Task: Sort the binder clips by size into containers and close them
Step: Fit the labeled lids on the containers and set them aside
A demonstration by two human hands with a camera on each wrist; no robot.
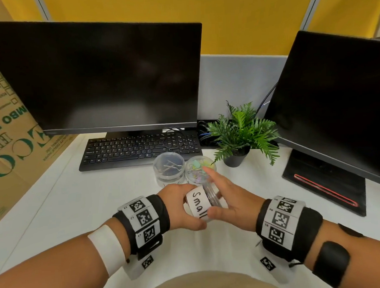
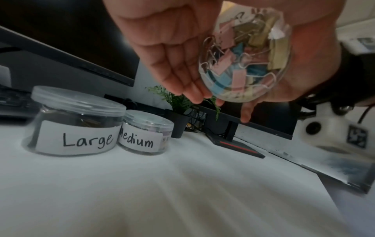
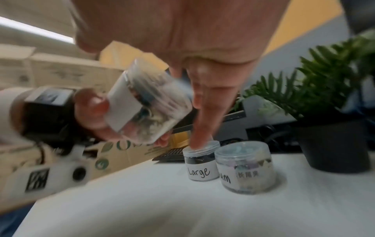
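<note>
My left hand [image 1: 188,211] grips the clear jar labelled "Small" [image 1: 199,205], tilted on its side above the table's front. Pastel binder clips show through the Small jar's base [image 2: 243,61], with my left fingers [image 2: 178,69] beside it. My right hand [image 1: 215,192] lies at its lid [image 1: 213,197], index finger straight, thumb under the jar. In the blurred right wrist view the straight fingers [image 3: 202,104] lie next to the lid of the Small jar [image 3: 146,105]. Behind stand the lidded "Large" jar [image 1: 169,166] and "Medium" jar [image 1: 200,169], side by side.
A black keyboard [image 1: 139,149] and a monitor [image 1: 94,78] stand behind the jars. To their right are a potted fern [image 1: 241,139] and a second monitor [image 1: 339,102] with its stand. A cardboard box [image 1: 12,138] leans at the left. White cloth [image 1: 99,191] covers the table.
</note>
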